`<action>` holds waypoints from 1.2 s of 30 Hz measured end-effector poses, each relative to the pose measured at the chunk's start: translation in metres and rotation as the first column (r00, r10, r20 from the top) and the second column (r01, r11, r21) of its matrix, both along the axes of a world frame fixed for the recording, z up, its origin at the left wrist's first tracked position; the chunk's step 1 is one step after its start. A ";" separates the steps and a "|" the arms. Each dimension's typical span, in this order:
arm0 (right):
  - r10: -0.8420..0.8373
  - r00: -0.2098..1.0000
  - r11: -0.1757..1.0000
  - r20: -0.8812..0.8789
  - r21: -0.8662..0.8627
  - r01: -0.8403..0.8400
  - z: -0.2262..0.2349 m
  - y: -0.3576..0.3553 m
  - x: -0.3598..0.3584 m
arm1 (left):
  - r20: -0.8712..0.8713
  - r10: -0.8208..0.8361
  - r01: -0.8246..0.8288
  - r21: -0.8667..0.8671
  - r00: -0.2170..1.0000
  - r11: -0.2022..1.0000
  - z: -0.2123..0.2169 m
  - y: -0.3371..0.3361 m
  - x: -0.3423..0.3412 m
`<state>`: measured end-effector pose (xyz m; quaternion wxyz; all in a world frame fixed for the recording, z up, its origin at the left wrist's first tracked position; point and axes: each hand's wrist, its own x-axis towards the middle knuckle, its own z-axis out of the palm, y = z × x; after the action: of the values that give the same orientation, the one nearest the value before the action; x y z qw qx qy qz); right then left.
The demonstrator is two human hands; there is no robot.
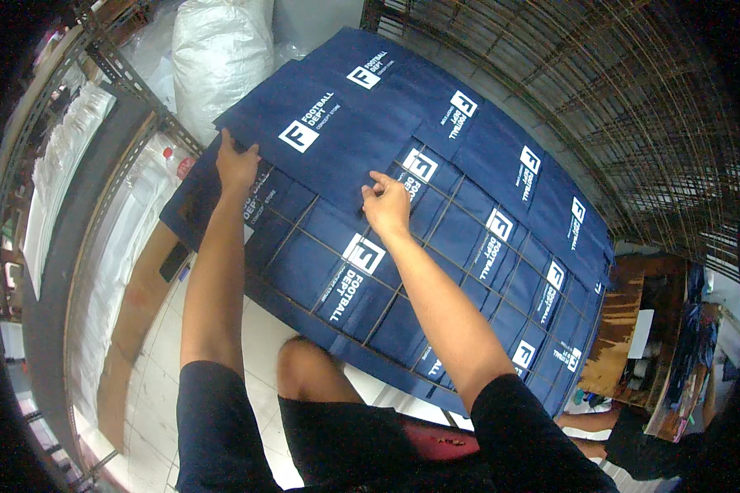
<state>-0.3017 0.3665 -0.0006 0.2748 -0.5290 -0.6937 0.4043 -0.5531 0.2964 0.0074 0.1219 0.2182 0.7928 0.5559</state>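
A navy sheet with white printing lies flat across the upper left of a layered pile, just beyond the hands. Its long axis appears to run slantwise, from the upper left by the left hand down to the lower right by the right hand. The 1 print that shows clearly on it is set crosswise to that axis: the square emblem sits nearer the person, and the lettering climbs away toward the upper right. A second print lies farther off, pointing the same way, while the prints along the right side of the pile run downward from their emblems

The left hand is at the sheet's left corner, thumb and forefinger spread apart along the edge; whether it pinches the material I cannot tell. The right hand is at the other end of the near edge, fingers partly curled and the forefinger reaching out over the sheet; a firm grip cannot be made out. The near edge thus stretches between the 2 hands, with the body of the sheet on their far side

On the near side, a wire grid crosses over lower printed sheets. Behind the pile stands a white sack, and a bottle with red on it is near the left hand
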 end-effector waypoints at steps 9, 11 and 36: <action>-0.015 1.000 1.000 -0.003 -0.024 0.015 0.005 -0.004 0.003 | -0.151 0.026 -0.026 -0.001 0.988 1.000 -0.014 -0.002 -0.003; -0.017 1.000 0.999 0.010 -0.028 0.018 0.008 -0.005 0.004 | -0.194 0.036 -0.042 -0.028 0.980 0.999 -0.012 -0.002 0.002; -0.043 0.999 0.998 0.001 -0.037 0.043 0.014 -0.010 0.008 | -0.232 0.020 -0.028 -0.032 0.973 0.999 -0.003 -0.007 0.014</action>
<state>-0.2933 0.3570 0.0137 0.2736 -0.5488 -0.6746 0.4110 -0.5386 0.2899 0.0047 0.0257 0.2696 0.8139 0.5140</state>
